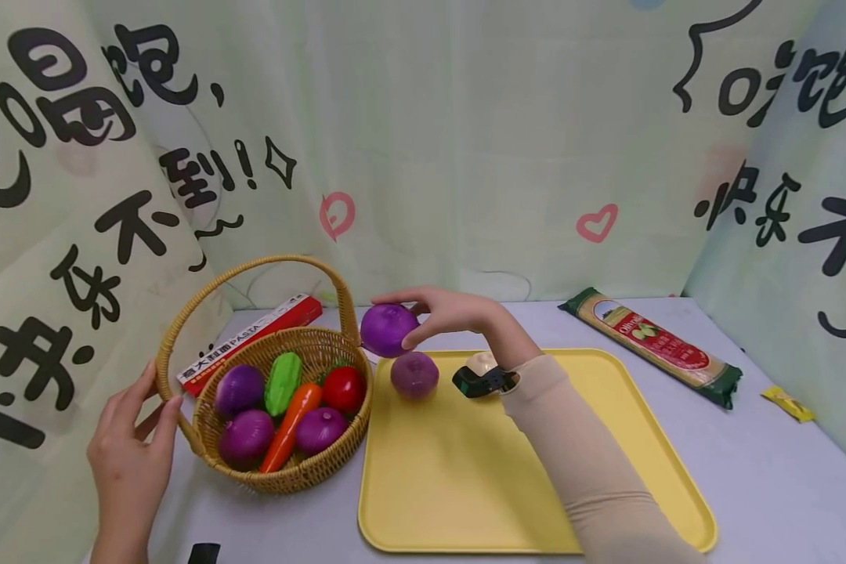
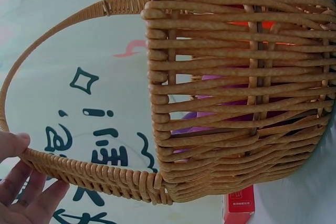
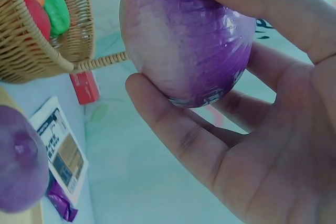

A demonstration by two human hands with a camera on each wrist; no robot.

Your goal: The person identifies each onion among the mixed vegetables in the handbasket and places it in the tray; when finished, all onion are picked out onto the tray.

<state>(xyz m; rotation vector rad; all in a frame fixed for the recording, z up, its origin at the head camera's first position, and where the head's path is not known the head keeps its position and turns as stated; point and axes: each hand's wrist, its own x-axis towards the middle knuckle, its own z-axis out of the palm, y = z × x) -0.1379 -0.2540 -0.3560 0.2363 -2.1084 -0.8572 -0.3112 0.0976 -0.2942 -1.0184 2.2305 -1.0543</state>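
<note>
My left hand (image 1: 132,446) grips the handle of a wicker basket (image 1: 310,474) by its left side, thumb and fingers around the cane, as the left wrist view also shows. Inside the basket lie several purple onions (image 1: 247,437), a carrot (image 1: 292,427), a tomato (image 1: 343,390) and a ridged green vegetable (image 1: 283,383). With thumb and fingers, my right hand (image 1: 453,312) holds a purple onion (image 3: 184,40) in the air beside the basket's right rim. Below it, another purple onion (image 1: 414,374) sits on the yellow tray (image 1: 465,470).
A pale round item (image 1: 481,362) on the tray is partly hidden by my right wrist. Behind the basket lies a red pasta box (image 1: 254,337). To the tray's right are a green-ended pasta packet (image 1: 648,345) and a small yellow packet (image 1: 788,403). Printed curtains stand behind the table.
</note>
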